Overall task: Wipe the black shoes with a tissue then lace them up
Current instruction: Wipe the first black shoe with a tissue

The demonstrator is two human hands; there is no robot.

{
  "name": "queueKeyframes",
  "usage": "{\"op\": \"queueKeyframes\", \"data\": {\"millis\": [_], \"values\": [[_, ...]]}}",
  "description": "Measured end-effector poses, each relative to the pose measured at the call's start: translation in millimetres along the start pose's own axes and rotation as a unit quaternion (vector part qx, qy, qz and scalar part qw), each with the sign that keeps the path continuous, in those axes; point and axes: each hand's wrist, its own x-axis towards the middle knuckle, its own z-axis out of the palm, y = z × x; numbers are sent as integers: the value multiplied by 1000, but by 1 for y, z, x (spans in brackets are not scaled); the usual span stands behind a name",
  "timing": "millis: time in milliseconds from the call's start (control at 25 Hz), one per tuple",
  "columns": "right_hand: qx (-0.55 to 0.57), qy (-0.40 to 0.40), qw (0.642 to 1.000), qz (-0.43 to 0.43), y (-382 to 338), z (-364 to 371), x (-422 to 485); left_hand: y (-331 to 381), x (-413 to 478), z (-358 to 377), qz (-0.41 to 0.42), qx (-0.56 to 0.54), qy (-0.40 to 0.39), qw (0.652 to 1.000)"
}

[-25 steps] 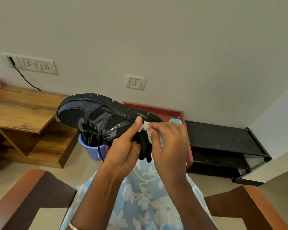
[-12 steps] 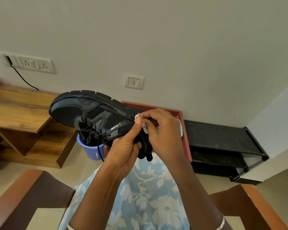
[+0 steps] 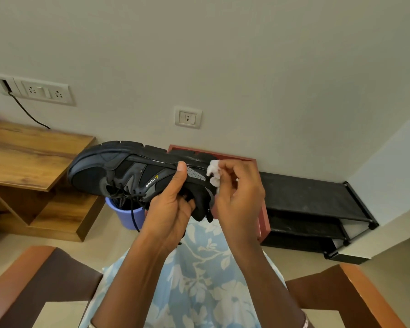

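In the head view, the black shoe [image 3: 128, 176] is held up in front of the body, above the lap, turned so that its sole faces up and away and its side panel faces the camera. Its long axis runs left to right, with the toe far out to the left and the heel close in by the hands. It is gripped near the collar by the left hand [image 3: 171, 209], whose thumb is laid flat against the side panel just under the sole edge. A crumpled white tissue [image 3: 213, 172] is pinched in the curled fingertips of the right hand [image 3: 239, 192] and pressed to the sole edge at the heel end, so the right hand is the nearer to the patch being wiped. The unwiped length is judged to lie leftward toward the toe, past the left thumb, which stands in that path. A loose lace [image 3: 134, 216] hangs from the eyelets, over a purple bucket [image 3: 126, 215] on the floor. Behind the shoe a red tray [image 3: 263, 209] leans at the wall, with a black rack [image 3: 305, 192] on its right and a wooden shelf [image 3: 33, 157] on its left.
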Motion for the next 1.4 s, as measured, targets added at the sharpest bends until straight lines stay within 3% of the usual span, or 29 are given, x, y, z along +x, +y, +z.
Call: {"op": "queueKeyframes", "data": {"millis": [160, 280, 600, 800, 920, 1080, 1200, 1320, 1400], "values": [[-79, -102, 987, -91, -15, 14, 13, -5, -3, -1, 26, 73, 0, 997], [-34, -126, 986, -100, 0, 8, 14, -7, -3, -1, 40, 82, 18, 996], [60, -6, 994, 93, 9, 0, -7, -6, -2, -1, 24, 60, 11, 998], [-35, -100, 994, -28, -11, 13, 19, -12, -3, 0, 30, 138, -7, 990], [-29, -153, 986, -63, -11, 14, 26, -14, -5, -1, 30, 156, -15, 987], [-36, -88, 992, -87, 8, 0, 14, -12, -3, -4, 27, 154, -23, 987], [10, -10, 1000, -28, 22, -10, -7, -12, -2, -3, 23, 124, 1, 992], [68, 2, 996, 65, 22, -9, -18, -9, -2, -6, 30, 106, 1, 994], [69, 13, 995, 74, 17, -7, -19, -6, -2, -8, 32, 112, -19, 993]]}}
